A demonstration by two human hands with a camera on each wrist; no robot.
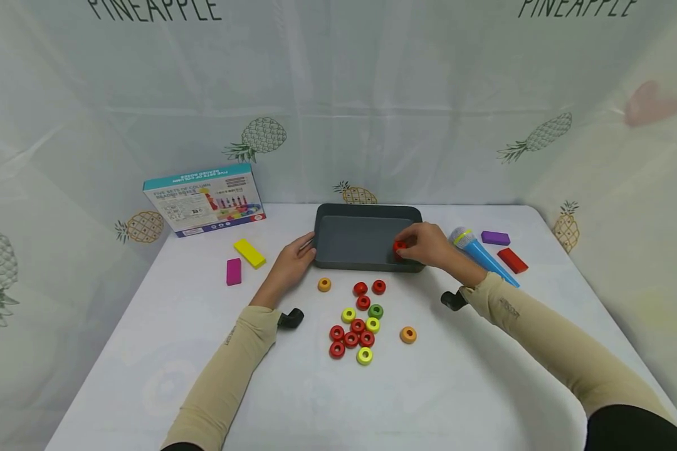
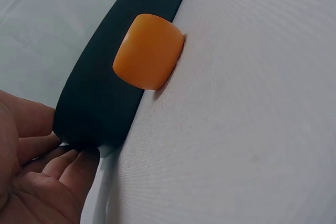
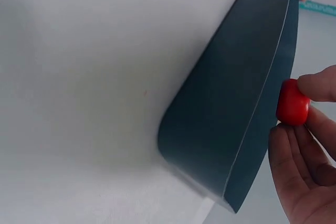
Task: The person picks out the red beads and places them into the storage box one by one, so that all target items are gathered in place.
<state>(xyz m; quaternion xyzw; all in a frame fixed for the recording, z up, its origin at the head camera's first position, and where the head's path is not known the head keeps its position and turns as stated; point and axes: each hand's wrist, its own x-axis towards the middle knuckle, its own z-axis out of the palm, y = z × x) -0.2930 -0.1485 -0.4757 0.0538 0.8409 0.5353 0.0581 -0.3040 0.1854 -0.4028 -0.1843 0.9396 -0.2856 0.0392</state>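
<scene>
White table [image 1: 457, 394] — tray [image 1: 352, 235], long axis crosswise.

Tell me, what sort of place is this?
Probably an indoor play or filming corner: pale pineapple-print sheeting hangs behind a smooth white table holding a dark grey rectangular tray.

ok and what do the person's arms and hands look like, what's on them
The left sleeve and right sleeve are long and beige, each with small dark lettering near the cuff. A rounded black fitting juts out at each wrist, and black material shows higher up the arms. The left hand and right hand wear no gloves.
</scene>
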